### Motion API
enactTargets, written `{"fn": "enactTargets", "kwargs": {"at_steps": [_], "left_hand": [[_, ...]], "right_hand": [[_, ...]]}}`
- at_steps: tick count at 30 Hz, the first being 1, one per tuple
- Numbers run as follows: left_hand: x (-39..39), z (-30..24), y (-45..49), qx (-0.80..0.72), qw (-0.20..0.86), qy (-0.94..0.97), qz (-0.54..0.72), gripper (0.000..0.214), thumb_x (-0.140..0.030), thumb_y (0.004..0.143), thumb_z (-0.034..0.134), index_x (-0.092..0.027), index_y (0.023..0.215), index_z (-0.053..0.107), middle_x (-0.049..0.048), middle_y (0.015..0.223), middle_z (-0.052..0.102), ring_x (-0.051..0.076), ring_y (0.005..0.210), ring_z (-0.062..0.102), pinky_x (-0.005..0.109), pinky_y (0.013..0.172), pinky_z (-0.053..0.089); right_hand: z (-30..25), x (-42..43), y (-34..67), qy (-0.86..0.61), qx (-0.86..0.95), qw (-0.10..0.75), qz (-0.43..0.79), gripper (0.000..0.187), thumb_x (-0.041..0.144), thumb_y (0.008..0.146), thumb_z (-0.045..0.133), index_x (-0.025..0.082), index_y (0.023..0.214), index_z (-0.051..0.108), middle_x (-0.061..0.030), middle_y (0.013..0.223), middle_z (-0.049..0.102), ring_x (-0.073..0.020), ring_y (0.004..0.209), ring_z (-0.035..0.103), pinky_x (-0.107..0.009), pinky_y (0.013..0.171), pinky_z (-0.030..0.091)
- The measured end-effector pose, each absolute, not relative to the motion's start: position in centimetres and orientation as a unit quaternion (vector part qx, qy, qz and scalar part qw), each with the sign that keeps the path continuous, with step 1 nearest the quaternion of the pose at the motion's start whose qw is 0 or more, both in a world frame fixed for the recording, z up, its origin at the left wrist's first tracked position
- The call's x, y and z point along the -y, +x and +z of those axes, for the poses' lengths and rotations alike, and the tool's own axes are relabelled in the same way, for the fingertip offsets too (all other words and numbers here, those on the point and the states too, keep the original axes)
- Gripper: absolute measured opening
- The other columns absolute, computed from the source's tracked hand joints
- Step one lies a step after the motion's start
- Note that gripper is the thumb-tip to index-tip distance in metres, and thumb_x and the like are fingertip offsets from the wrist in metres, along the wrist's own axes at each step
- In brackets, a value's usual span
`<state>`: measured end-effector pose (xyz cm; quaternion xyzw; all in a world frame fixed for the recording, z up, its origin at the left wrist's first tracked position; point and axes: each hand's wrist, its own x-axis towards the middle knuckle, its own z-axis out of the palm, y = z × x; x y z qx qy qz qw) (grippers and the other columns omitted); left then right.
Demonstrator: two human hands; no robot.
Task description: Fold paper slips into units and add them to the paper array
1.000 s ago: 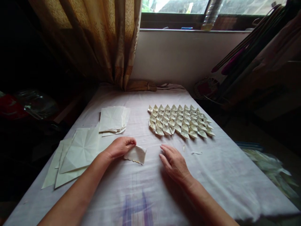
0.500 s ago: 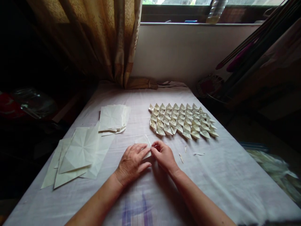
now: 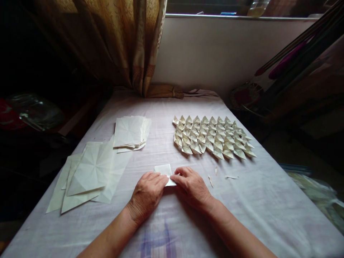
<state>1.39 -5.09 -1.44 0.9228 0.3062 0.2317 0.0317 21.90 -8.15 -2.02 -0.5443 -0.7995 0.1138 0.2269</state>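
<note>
White paper, folded into a small, crisp-edged packet (image 3: 163,169), is set at the centre of the frame, flat on a table spread with wrinkled, pale lilac cloth (image 3: 268,211). Its left part is covered by the left hand (image 3: 147,189), laid over it with the fingers extended and close together. Its lower right corner is met by the bent fingers and thumb of the right hand (image 3: 191,187); whether the corner is pinched or only pressed cannot be told. The hands are kept near each other, separated by a narrow gap.

Right of centre, rows of pointed, cream-coloured folded-paper boats (image 3: 212,138) are packed closely together. Below them, thin, curled white paper scraps (image 3: 211,181) are scattered. Left of centre, thin square white sheets (image 3: 128,132) are stacked unevenly; at the lower left, larger white sheets with star-shaped creases (image 3: 91,170) are fanned out, overlapping. In the upper left, a gold patterned fabric curtain (image 3: 129,39) is hung in deep folds.
</note>
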Motion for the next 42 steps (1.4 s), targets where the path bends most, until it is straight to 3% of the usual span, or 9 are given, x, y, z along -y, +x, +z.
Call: {"fn": "enactTargets", "kwargs": {"at_steps": [6, 13, 17, 20, 24, 28, 38, 42], "left_hand": [[4.4, -1.4, 1.1, -0.405, 0.101, 0.883, 0.215, 0.015, -0.025, 0.094, 0.05, -0.021, 0.089, 0.063, 0.0039, 0.082, 0.069, 0.021, 0.081, 0.062, 0.037, 0.079, 0.047], [3.2, -2.5, 1.4, -0.487, 0.093, 0.845, 0.203, 0.021, -0.028, 0.092, 0.054, -0.019, 0.111, 0.056, 0.0043, 0.086, 0.067, 0.022, 0.082, 0.062, 0.036, 0.078, 0.046], [3.3, -2.7, 1.6, -0.486, 0.047, 0.849, 0.203, 0.024, -0.031, 0.093, 0.053, -0.017, 0.112, 0.057, 0.0068, 0.088, 0.066, 0.024, 0.082, 0.06, 0.039, 0.078, 0.047], [3.3, -2.6, 1.7, -0.475, 0.012, 0.85, 0.227, 0.023, -0.03, 0.093, 0.053, -0.018, 0.112, 0.059, 0.0102, 0.1, 0.067, 0.025, 0.09, 0.06, 0.04, 0.081, 0.049], [3.6, -2.3, 1.6, -0.406, -0.007, 0.88, 0.247, 0.019, -0.021, 0.094, 0.05, -0.022, 0.103, 0.067, 0.0076, 0.112, 0.069, 0.024, 0.107, 0.06, 0.04, 0.092, 0.049], [4.2, -2.4, 1.4, -0.352, -0.017, 0.906, 0.235, 0.029, -0.019, 0.096, 0.046, -0.021, 0.118, 0.065, 0.006, 0.114, 0.072, 0.023, 0.112, 0.062, 0.042, 0.101, 0.046], [4.6, -2.8, 1.4, -0.354, -0.004, 0.912, 0.209, 0.036, -0.02, 0.095, 0.046, -0.019, 0.129, 0.059, 0.0072, 0.125, 0.068, 0.023, 0.119, 0.061, 0.043, 0.104, 0.047], [4.6, -2.9, 1.4, -0.356, 0.005, 0.91, 0.213, 0.039, -0.018, 0.094, 0.046, -0.02, 0.131, 0.058, 0.0072, 0.125, 0.068, 0.023, 0.118, 0.061, 0.043, 0.105, 0.047]], "right_hand": [[-2.3, 6.5, 21.7, -0.543, 0.792, 0.249, 0.128, 0.013, 0.022, 0.089, 0.058, 0.022, 0.083, 0.07, -0.0035, 0.101, 0.067, -0.0186, 0.092, 0.058, -0.034, 0.084, 0.037], [-3.1, 5.8, 19.8, -0.617, 0.712, 0.309, 0.128, 0.015, 0.022, 0.087, 0.059, 0.021, 0.073, 0.066, -0.0045, 0.104, 0.068, -0.0211, 0.101, 0.057, -0.038, 0.092, 0.034], [-3.3, 6.2, 19.1, -0.652, 0.678, 0.322, 0.108, 0.018, 0.025, 0.087, 0.059, 0.021, 0.07, 0.063, -0.0057, 0.107, 0.067, -0.0224, 0.105, 0.056, -0.04, 0.095, 0.033], [-3.2, 6.2, 18.9, -0.656, 0.675, 0.321, 0.102, 0.019, 0.024, 0.087, 0.058, 0.021, 0.068, 0.061, -0.0056, 0.106, 0.067, -0.0225, 0.104, 0.056, -0.04, 0.094, 0.034], [-3.1, 6.1, 18.9, -0.661, 0.676, 0.312, 0.096, 0.019, 0.023, 0.087, 0.059, 0.021, 0.068, 0.06, -0.0056, 0.105, 0.067, -0.0226, 0.103, 0.057, -0.04, 0.093, 0.035], [-3.1, 6.0, 18.8, -0.665, 0.672, 0.311, 0.093, 0.019, 0.023, 0.087, 0.059, 0.021, 0.068, 0.06, -0.0055, 0.105, 0.067, -0.0225, 0.104, 0.056, -0.04, 0.094, 0.035], [-3.2, 6.1, 18.6, -0.677, 0.67, 0.295, 0.081, 0.011, 0.023, 0.087, 0.058, 0.021, 0.076, 0.059, -0.0077, 0.109, 0.064, -0.0242, 0.106, 0.054, -0.04, 0.095, 0.035], [-3.2, 6.1, 18.7, -0.676, 0.673, 0.29, 0.074, 0.004, 0.023, 0.087, 0.058, 0.022, 0.087, 0.062, -0.0078, 0.112, 0.063, -0.0247, 0.108, 0.053, -0.04, 0.095, 0.035]]}}
